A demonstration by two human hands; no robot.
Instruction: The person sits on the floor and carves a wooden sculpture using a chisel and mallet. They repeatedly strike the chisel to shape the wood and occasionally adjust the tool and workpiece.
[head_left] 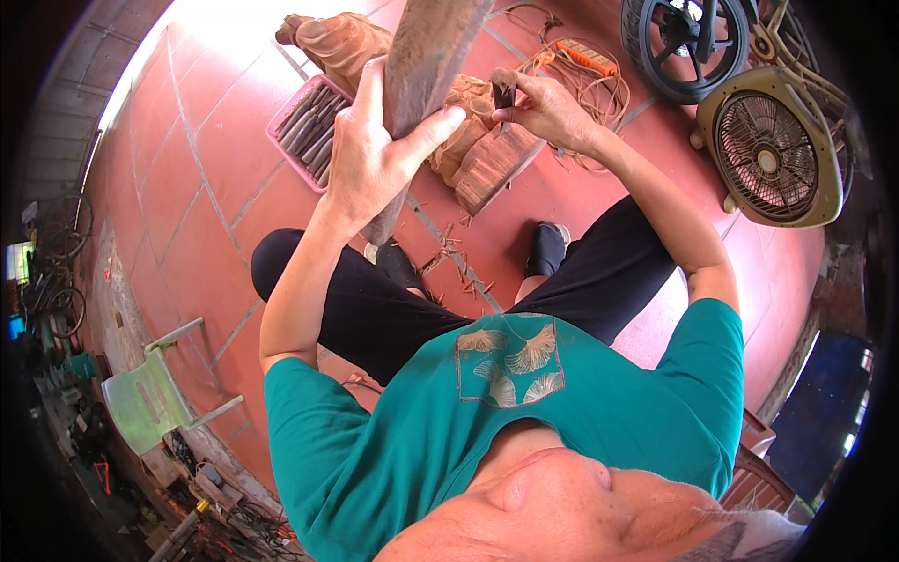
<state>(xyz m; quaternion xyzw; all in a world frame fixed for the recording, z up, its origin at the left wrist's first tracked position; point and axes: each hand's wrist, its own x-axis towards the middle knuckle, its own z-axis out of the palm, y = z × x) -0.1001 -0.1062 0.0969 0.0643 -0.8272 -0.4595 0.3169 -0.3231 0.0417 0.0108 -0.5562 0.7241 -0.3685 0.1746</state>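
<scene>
My left hand (367, 159) is wrapped round a long, thick wooden mallet (435, 51), raised so that its upper end leaves the top of the picture. In my right hand (552, 110), thumb and fingers pinch a short dark chisel (504, 89), held upright over the wood carving. The brown wood carving (501, 167) lies on the floor ahead of my feet, its flat sawn end toward me. Its rounded, carved far part (345, 45) shows left of the mallet, which hides the middle. Whether the chisel's tip touches the wood is hard to make out.
A pink basket (281, 131) of several chisels stands left of the carving. Wood chips (459, 253) lie between my shoes. An orange power tool (588, 58) with coiled cord lies at far right, near a wheel (688, 42) and a box fan (770, 155). A green chair (145, 403) is at left.
</scene>
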